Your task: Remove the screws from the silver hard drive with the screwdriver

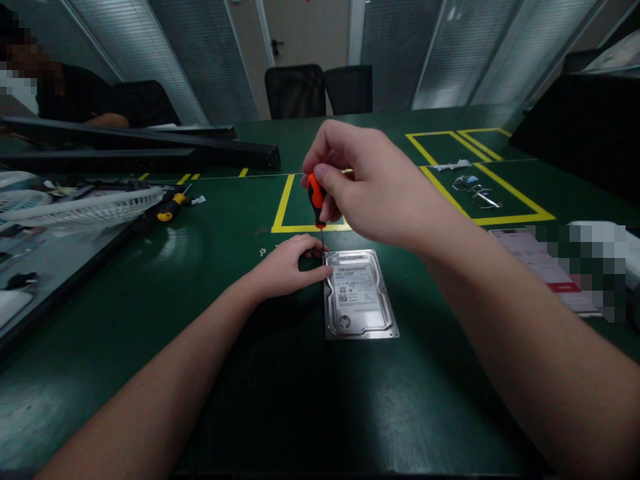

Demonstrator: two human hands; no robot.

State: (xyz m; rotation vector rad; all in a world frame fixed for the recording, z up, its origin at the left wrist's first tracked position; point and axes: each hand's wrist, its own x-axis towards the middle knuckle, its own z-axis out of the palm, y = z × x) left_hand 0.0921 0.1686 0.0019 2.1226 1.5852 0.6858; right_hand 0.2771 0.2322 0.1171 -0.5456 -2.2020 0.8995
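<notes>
A silver hard drive (pixel 359 295) lies flat on the green table (pixel 210 320), label side up. My right hand (pixel 365 183) is closed round the orange-and-black handle of a small screwdriver (pixel 316 199), held upright with its thin shaft pointing down at the drive's far left corner. My left hand (pixel 290 267) rests on the table against the drive's left edge, its fingers curled and pinched around the screwdriver's tip. A few tiny screws (pixel 263 251) lie on the table just left of that hand.
A yellow-handled screwdriver (pixel 171 207) and a white fan grille (pixel 80 205) lie at the left, beside long black rails (pixel 150 150). Glasses (pixel 473 188) sit inside yellow tape boxes at the right, with a paper sheet (pixel 543 267) nearer. Another person sits at the far left. Chairs stand behind the table.
</notes>
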